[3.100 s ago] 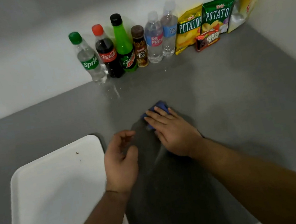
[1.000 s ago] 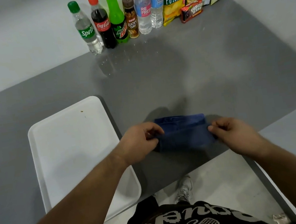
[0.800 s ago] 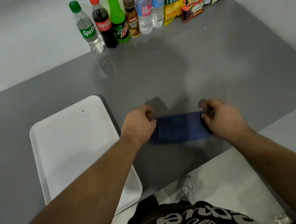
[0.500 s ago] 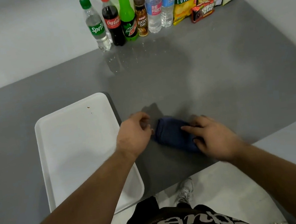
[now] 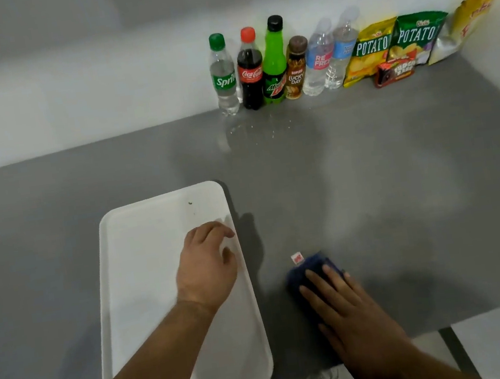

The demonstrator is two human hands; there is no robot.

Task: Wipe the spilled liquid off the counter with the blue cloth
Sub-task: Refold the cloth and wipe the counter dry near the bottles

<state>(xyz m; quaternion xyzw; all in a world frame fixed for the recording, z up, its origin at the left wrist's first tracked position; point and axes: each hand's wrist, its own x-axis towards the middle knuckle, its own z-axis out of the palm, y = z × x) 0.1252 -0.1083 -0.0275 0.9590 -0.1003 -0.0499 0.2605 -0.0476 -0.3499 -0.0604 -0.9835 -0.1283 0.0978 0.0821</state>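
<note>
— Where is the blue cloth (image 5: 311, 265)?

— On the grey counter (image 5: 403, 201), near the front edge and just right of the white tray (image 5: 144, 266). It is bunched into a small wad, with a white tag at its far left corner.

— And the right hand (image 5: 347, 313)?

— It lies flat on the cloth, fingers straight and together, pressing down; nothing is gripped.

— The left hand (image 5: 207, 265)?

— It is over the tray's right rim, fingers loosely curled, holding nothing. I cannot tell whether it touches the tray.

— Anything on the tray?

— A tiny dark speck near its far right corner.

— Where is the spilled liquid (image 5: 253, 128)?

— Far from the cloth, as a glossy patch with small droplets on the counter, just in front of the bottles.

— Which bottles?

— Along the far wall, left to right: a Sprite bottle (image 5: 223, 75), a Coca-Cola bottle (image 5: 250, 71), a green Mountain Dew bottle (image 5: 273, 65), a brown Lucky Day bottle (image 5: 296, 70) and two clear water bottles (image 5: 317, 59). Right of them lean two potato chip bags (image 5: 416, 37) and a yellow bag (image 5: 474, 16), with a small fudge bar pack (image 5: 395, 73) in front.
</note>
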